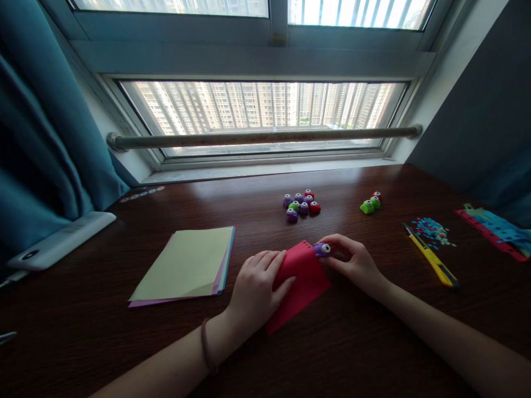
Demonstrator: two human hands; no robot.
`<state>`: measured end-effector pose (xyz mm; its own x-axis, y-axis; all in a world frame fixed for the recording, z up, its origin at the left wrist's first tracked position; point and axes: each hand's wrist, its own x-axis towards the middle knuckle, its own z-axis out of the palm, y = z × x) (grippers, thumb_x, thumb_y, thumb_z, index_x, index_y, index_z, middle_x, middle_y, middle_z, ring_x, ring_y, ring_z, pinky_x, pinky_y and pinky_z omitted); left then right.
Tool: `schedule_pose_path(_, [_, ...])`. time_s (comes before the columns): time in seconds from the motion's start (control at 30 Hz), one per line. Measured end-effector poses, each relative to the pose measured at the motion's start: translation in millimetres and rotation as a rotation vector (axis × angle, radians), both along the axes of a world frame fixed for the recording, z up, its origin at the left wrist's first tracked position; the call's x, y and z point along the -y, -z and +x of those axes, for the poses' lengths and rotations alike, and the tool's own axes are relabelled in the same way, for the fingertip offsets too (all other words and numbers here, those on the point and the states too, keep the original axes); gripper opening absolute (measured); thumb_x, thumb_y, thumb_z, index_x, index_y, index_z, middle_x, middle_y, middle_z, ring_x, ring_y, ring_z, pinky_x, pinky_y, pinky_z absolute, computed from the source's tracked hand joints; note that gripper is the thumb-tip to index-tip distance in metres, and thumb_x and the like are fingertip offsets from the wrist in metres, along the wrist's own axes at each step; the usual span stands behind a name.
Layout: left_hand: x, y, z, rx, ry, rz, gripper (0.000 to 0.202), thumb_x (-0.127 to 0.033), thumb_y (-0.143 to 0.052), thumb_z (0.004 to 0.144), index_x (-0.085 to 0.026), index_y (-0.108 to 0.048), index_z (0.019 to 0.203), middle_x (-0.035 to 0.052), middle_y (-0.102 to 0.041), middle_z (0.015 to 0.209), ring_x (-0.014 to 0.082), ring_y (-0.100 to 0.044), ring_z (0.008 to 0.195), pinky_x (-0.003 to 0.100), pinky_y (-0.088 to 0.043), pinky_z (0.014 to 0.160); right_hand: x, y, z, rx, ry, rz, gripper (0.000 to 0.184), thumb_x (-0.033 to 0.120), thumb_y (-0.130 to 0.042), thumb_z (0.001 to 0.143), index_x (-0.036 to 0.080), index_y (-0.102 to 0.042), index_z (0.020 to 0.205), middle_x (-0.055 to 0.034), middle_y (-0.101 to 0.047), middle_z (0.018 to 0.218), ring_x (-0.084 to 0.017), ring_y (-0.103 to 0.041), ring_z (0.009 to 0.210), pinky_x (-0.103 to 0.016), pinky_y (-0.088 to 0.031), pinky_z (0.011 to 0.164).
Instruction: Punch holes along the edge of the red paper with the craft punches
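Note:
My left hand (259,284) is closed on a sheet of red paper (301,293), its thumb lying across the sheet. A row of small punched holes runs along the paper's upper edge. At the paper's upper right corner sits a small purple craft punch (322,250) with a white and dark button on top. My right hand (352,260) has its thumb and fingertips closed at the right side of this punch. Beyond the hands stands a group of purple, red and green craft punches (304,208).
Left lies a stack of coloured paper (182,262); a white device (62,240) is beyond it. To the right are green and red punches (367,207), a yellow utility knife (433,257), paper bits (433,231) and punched strips (493,229). A rail (265,138) crosses the window.

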<state>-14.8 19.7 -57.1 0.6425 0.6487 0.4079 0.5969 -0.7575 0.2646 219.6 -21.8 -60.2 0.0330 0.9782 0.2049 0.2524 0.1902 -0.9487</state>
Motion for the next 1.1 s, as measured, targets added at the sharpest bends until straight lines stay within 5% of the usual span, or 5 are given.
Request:
schedule_pose_path(0.8, [-2,10.7,-1,-0.226,0.016,-0.096,0.056,-0.04,-0.045,0.091,-0.013,-0.032,0.138,0.01,-0.029,0.146,0.0269,-0.021,0.135,0.051,-0.027,0.107,-4,3.2,1,0.139,0.051,-0.053,0.026,0.027,-0.07,0.072,0.018,-0.065,0.095,-0.0027,-0.068,0.09,-0.019,-0.063,0.082,-0.03,-0.051,0.075])
schedule_pose_path(1.1, [-2,9.2,-2,-0.233,0.013,-0.098,0.058,-0.042,-0.045,0.09,-0.013,-0.033,0.138,0.0108,-0.029,0.146,0.0266,-0.021,0.135,0.048,-0.026,0.108,-5,3.3,0,0.167,0.051,-0.038,0.024,0.028,-0.071,0.071,0.017,-0.064,0.091,-0.0033,-0.066,0.086,-0.018,-0.062,0.078,-0.03,-0.052,0.072])
